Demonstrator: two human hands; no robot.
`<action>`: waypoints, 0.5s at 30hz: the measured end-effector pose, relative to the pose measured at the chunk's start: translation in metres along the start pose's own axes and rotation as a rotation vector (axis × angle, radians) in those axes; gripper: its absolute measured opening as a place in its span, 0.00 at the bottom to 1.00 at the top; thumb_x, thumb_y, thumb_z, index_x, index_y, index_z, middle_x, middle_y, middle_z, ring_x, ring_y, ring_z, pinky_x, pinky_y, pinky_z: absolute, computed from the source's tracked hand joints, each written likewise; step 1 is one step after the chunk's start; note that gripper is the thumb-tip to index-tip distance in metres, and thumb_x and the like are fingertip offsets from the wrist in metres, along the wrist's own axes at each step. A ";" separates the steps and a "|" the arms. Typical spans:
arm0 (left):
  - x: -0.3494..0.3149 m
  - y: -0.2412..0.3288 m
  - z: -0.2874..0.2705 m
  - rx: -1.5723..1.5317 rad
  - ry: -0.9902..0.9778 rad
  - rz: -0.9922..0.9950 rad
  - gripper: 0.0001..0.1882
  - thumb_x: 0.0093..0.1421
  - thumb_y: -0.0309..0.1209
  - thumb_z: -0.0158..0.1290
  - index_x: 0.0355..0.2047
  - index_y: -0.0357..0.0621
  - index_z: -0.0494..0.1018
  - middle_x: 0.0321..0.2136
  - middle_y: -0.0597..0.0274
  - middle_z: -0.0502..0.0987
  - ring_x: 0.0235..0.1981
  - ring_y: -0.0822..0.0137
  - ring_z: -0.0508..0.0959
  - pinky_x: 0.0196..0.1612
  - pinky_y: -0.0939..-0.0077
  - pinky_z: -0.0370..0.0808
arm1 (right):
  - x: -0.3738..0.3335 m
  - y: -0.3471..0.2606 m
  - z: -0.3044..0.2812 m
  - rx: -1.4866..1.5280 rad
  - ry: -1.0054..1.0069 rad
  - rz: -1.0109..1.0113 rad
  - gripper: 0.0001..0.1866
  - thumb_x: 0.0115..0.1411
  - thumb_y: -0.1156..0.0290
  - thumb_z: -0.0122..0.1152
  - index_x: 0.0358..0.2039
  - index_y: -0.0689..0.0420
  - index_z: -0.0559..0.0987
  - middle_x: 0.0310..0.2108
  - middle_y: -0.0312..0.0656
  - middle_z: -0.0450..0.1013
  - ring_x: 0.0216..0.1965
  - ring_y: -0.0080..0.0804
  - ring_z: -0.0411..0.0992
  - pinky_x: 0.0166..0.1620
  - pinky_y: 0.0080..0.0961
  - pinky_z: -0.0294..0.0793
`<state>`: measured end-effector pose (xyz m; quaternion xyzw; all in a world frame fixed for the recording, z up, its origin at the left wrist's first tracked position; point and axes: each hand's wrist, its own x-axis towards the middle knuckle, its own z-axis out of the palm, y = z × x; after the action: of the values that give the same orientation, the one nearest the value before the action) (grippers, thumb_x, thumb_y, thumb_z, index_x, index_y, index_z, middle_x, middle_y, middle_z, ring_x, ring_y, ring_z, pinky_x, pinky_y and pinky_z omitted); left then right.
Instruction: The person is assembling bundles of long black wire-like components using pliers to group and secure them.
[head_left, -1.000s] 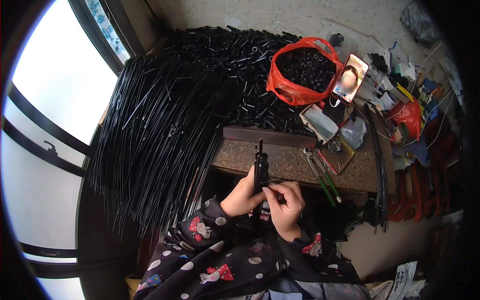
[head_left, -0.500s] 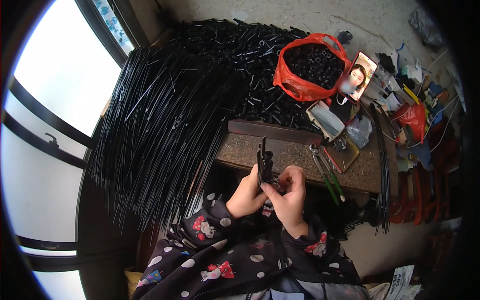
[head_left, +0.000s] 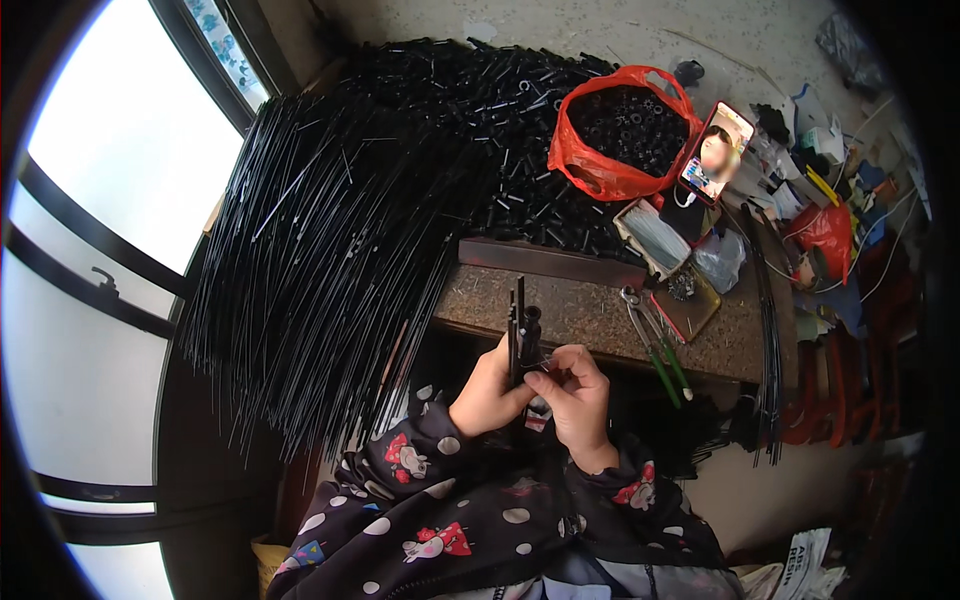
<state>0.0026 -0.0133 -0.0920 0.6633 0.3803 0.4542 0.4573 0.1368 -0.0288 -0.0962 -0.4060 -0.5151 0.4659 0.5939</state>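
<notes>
My left hand (head_left: pixel 487 390) is closed around some thin black rods (head_left: pixel 516 320) and a short black tubular part (head_left: pixel 532 328), all pointing up and away from me. The tube's round open end shows at the top. Against the lower part of the tube, the fingers of my right hand (head_left: pixel 580 400) are pinched together. A thin bright line, perhaps wire or a pin, shows by these fingertips, but it is too small to name. Both hands are close together in front of the bench's near edge. My fingers hide the lower ends of the rods and tube.
Long black rods (head_left: pixel 330 270) lie heaped at left, with short black tubes (head_left: pixel 540 200) behind. A dark bar (head_left: pixel 550 262) edges the bench (head_left: pixel 590 310). At right are a red bag (head_left: pixel 585 180), phone (head_left: pixel 717 150), open box (head_left: pixel 650 240) and green-handled pliers (head_left: pixel 660 350).
My hands keep the same hold, the rods and tube sitting slightly further left in view. The phone's picture has changed.
</notes>
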 end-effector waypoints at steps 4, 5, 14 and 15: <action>-0.006 -0.009 0.001 -0.016 0.043 -0.052 0.15 0.46 0.18 0.52 0.37 0.37 0.68 0.32 0.56 0.71 0.33 0.64 0.73 0.38 0.74 0.70 | -0.001 0.001 0.006 -0.061 0.019 -0.074 0.08 0.48 0.79 0.64 0.26 0.61 0.73 0.30 0.33 0.65 0.28 0.17 0.64 0.30 0.13 0.64; -0.007 -0.012 0.001 -0.016 0.045 -0.023 0.16 0.46 0.19 0.53 0.37 0.37 0.67 0.32 0.56 0.71 0.33 0.63 0.73 0.38 0.74 0.70 | 0.000 -0.001 0.005 -0.059 0.019 -0.072 0.08 0.48 0.79 0.64 0.26 0.61 0.73 0.30 0.33 0.65 0.28 0.17 0.64 0.30 0.13 0.64; -0.001 -0.007 -0.006 0.139 -0.010 0.000 0.26 0.46 0.21 0.55 0.46 0.39 0.60 0.30 0.52 0.71 0.31 0.57 0.74 0.36 0.71 0.71 | 0.005 0.003 -0.003 0.140 -0.094 0.054 0.06 0.50 0.82 0.60 0.26 0.63 0.71 0.31 0.34 0.64 0.30 0.17 0.63 0.33 0.12 0.62; -0.002 -0.008 -0.006 0.166 -0.017 0.018 0.26 0.46 0.21 0.56 0.47 0.39 0.59 0.30 0.52 0.71 0.31 0.57 0.74 0.35 0.71 0.71 | 0.005 0.003 -0.002 0.010 -0.085 -0.019 0.06 0.50 0.82 0.60 0.26 0.63 0.71 0.31 0.34 0.64 0.30 0.17 0.63 0.33 0.11 0.62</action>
<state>-0.0046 -0.0108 -0.0984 0.7061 0.4070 0.4195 0.3998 0.1385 -0.0235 -0.0981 -0.3777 -0.5415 0.4797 0.5780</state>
